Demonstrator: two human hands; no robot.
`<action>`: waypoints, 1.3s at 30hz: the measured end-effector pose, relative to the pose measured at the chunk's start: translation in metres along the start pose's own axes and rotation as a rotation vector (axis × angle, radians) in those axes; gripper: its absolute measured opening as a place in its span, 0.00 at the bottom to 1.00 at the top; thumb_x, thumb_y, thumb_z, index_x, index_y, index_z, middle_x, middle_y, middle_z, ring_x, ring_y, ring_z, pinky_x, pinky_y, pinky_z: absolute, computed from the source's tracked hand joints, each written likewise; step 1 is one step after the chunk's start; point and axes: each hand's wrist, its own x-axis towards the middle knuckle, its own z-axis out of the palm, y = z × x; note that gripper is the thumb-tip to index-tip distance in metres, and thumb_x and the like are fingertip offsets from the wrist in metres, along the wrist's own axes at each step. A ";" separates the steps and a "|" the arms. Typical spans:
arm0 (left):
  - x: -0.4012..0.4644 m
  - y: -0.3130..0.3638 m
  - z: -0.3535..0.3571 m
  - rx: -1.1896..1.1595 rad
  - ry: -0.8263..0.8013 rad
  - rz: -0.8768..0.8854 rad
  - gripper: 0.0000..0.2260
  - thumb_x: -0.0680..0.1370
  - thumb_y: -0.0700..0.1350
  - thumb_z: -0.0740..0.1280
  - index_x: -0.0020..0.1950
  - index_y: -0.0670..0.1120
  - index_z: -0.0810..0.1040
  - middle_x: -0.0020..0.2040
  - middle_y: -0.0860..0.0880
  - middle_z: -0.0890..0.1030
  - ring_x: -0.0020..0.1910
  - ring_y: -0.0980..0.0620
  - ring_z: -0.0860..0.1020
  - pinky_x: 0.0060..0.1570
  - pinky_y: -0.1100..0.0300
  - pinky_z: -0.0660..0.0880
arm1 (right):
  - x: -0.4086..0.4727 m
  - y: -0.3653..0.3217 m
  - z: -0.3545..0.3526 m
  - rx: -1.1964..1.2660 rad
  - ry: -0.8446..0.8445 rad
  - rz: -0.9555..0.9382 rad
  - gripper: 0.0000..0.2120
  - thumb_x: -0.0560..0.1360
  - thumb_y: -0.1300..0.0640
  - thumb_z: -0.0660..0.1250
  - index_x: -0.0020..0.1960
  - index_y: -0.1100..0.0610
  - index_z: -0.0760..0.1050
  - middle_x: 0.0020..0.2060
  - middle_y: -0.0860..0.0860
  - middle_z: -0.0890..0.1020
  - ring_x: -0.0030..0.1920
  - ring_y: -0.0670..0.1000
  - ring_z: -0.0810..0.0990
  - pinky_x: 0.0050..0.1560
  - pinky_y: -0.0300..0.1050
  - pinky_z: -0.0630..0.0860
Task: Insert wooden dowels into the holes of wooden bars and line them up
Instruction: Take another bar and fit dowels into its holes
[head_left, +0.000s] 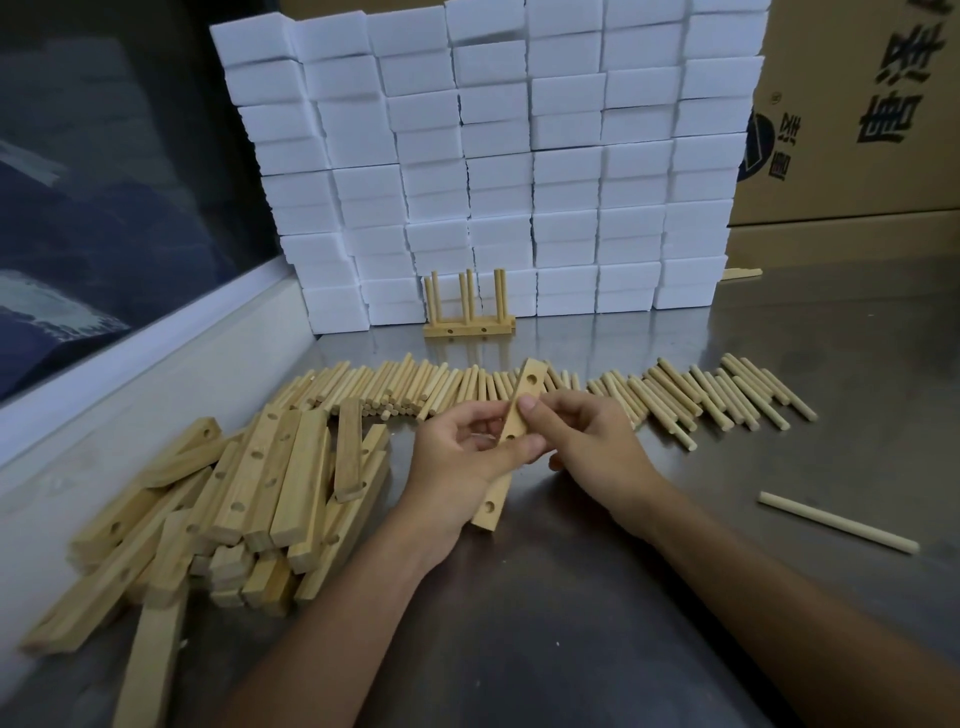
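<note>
Both hands hold one wooden bar (530, 379) with round holes, tilted up over the middle of the metal table (571, 597). My left hand (457, 467) grips its lower half, thumb across the front. My right hand (582, 436) pinches the bar's middle from the right. Behind the hands, a long row of loose dowels (675, 395) lies across the table. A heap of drilled bars (249, 488) lies at the left. Far back stand finished bars (467, 328) with upright dowels in them.
A wall of stacked white foam blocks (493, 156) stands at the back. Cardboard boxes (857, 130) rise at the right rear. One single dowel (836, 522) lies apart at the right. A raised white ledge (156, 374) borders the table's left side.
</note>
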 end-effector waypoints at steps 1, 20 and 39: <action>0.000 0.001 0.000 -0.045 -0.018 -0.037 0.12 0.70 0.38 0.77 0.51 0.47 0.83 0.44 0.48 0.86 0.45 0.51 0.85 0.43 0.64 0.79 | 0.000 0.000 -0.001 0.011 -0.001 0.015 0.13 0.80 0.52 0.66 0.47 0.60 0.82 0.36 0.52 0.85 0.35 0.46 0.83 0.33 0.35 0.75; 0.005 0.003 0.000 -0.198 -0.028 -0.285 0.13 0.82 0.46 0.64 0.58 0.38 0.79 0.41 0.44 0.80 0.28 0.51 0.77 0.19 0.62 0.66 | -0.007 0.000 0.009 -0.533 0.080 -0.210 0.11 0.79 0.54 0.65 0.43 0.53 0.84 0.32 0.45 0.82 0.34 0.46 0.80 0.40 0.53 0.80; 0.006 0.005 -0.005 -0.251 0.045 -0.283 0.12 0.79 0.41 0.68 0.59 0.35 0.77 0.36 0.44 0.77 0.27 0.49 0.74 0.21 0.61 0.66 | 0.003 -0.001 -0.026 -1.143 0.315 0.211 0.07 0.78 0.52 0.65 0.45 0.54 0.76 0.39 0.50 0.78 0.39 0.52 0.76 0.36 0.45 0.71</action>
